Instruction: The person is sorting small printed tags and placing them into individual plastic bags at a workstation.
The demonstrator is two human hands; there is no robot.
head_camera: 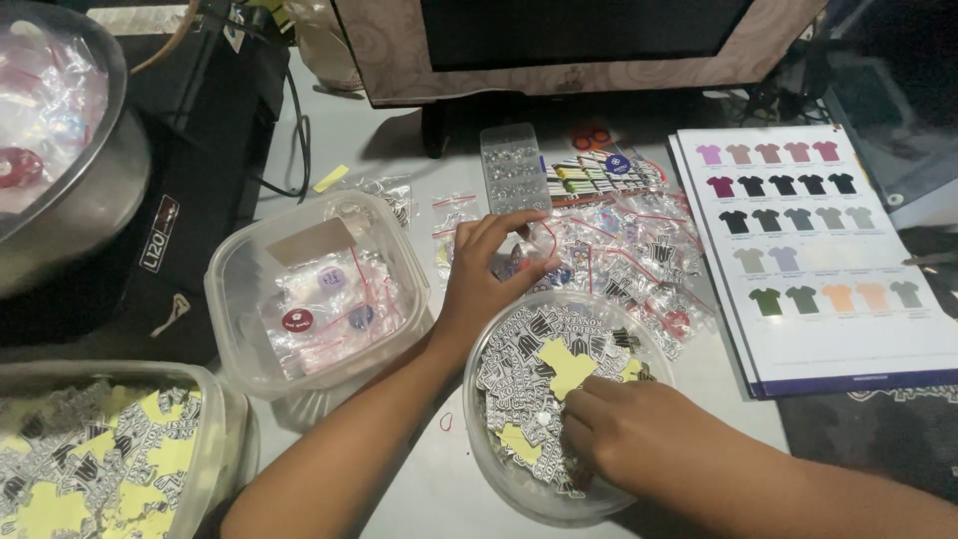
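- Head view, far left: metal bowl of bagged bits, tub of stickers below, square clear tub with bagged badges next over.
- Left hand pinching a small clear zip bag between thumb and fingertips, right at the pile of filled bags. Looks light, floppy, slick; best nipped at the edge.
- Right hand down in round sticker bowl, fingers curled; can't tell if gripping a sticker. Thin, flimsy, bendable.
- Far right: shirt colour chart.
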